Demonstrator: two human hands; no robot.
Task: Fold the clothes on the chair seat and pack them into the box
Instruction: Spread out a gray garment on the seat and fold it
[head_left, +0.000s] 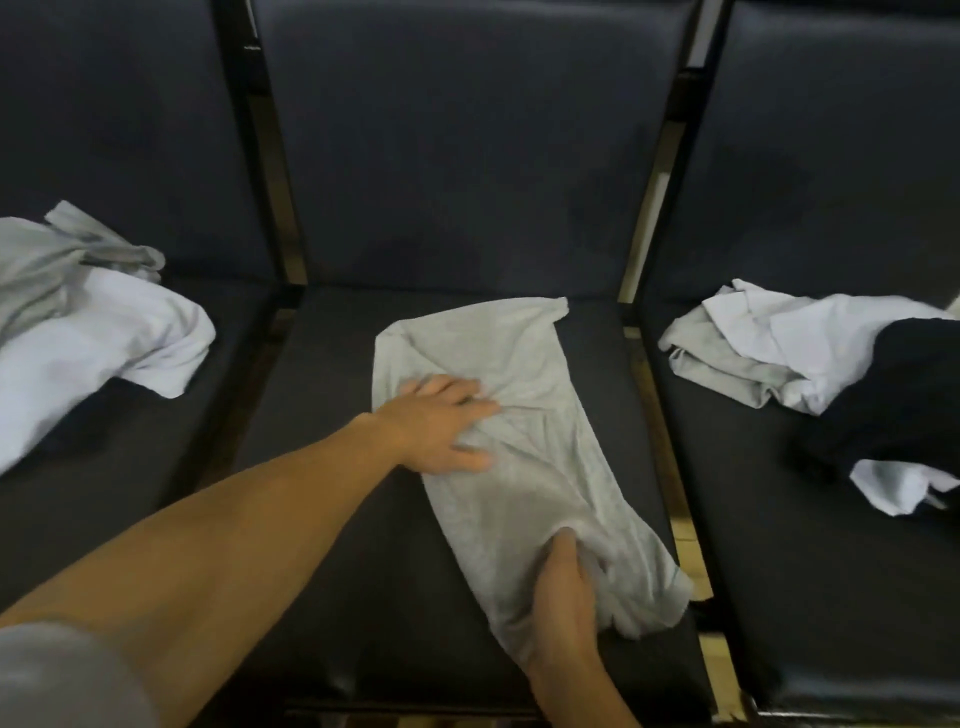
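A light grey garment (519, 441) lies folded into a long narrow strip on the middle chair seat (322, 519), running from the back of the seat toward its front right corner. My left hand (441, 423) lies flat on the strip's left edge near its middle, fingers spread and pressing the cloth. My right hand (563, 597) grips the near end of the strip, fingers tucked under a bunched fold. No box is in view.
A heap of grey and white clothes (78, 322) covers the left chair seat. On the right seat lies another pile of white, grey and black clothes (831, 374). Dark chair backs rise behind, with gaps and metal frames between the seats.
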